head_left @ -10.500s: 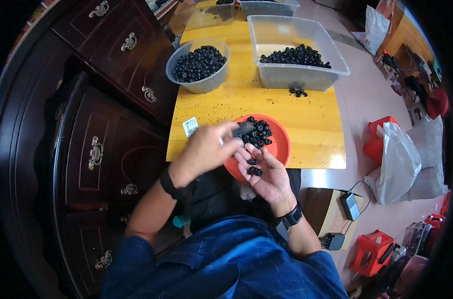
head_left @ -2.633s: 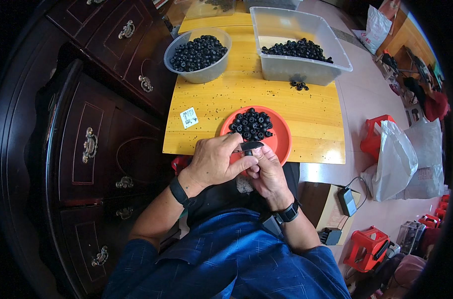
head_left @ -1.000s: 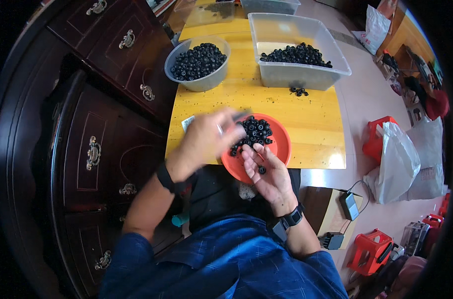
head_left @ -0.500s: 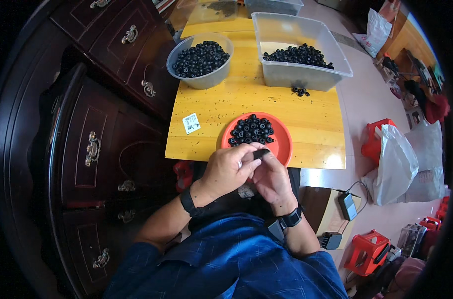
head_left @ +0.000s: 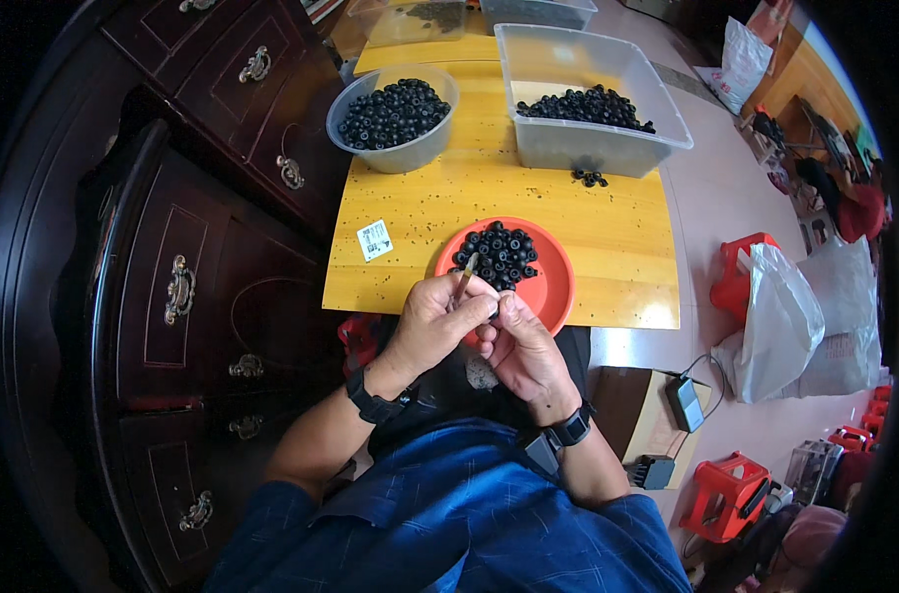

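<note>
An orange plate [head_left: 553,290] with a heap of small black ring-shaped parts [head_left: 502,253] sits at the near edge of a yellow wooden table [head_left: 607,217]. My left hand [head_left: 437,318] pinches a thin metal tool [head_left: 465,276] that points up over the plate. My right hand [head_left: 521,346] is pressed against the left one just below the plate's near rim, fingers curled around a small black part that is mostly hidden. Both wrists wear dark watches.
A grey round bowl [head_left: 394,109] and a clear rectangular tub [head_left: 588,97] at the table's far side hold more black parts; a few loose ones [head_left: 590,178] lie by the tub. A white label [head_left: 374,239] lies at left. Dark cabinets [head_left: 212,257] stand left; red stools and bags right.
My left hand went out over the plate, then came back to meet the right hand below the plate's rim. It now holds the thin tool upright there.
</note>
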A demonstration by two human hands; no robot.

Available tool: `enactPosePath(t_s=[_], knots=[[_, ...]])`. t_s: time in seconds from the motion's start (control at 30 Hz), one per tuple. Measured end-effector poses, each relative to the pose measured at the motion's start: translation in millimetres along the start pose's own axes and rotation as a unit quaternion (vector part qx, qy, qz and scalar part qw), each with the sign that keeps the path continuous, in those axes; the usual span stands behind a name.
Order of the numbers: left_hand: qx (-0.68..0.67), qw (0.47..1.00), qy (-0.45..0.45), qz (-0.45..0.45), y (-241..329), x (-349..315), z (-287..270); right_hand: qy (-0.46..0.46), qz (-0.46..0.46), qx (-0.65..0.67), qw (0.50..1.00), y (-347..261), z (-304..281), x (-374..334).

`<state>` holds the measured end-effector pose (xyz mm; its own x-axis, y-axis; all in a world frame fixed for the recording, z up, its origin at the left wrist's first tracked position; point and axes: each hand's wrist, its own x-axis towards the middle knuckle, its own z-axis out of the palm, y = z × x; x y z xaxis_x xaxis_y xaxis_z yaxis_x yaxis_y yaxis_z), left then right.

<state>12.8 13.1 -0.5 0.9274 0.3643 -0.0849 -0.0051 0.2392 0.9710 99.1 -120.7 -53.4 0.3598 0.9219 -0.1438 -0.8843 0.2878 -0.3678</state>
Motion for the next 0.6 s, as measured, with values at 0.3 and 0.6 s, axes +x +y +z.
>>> enactPosePath(t_s=[0.3, 0.6], knots=[[0.112, 0.989, -0.041, 0.09, 9.2, 3.2, -11.9, 0.023, -0.032, 0.01, 0.999, -5.5, 10.8, 2.2], [0.206, 0.975, -0.048, 0.073, 7.1, 5.4, -15.9, 0.034, -0.057, -0.03, 0.997, 0.1, 7.3, 3.9]])
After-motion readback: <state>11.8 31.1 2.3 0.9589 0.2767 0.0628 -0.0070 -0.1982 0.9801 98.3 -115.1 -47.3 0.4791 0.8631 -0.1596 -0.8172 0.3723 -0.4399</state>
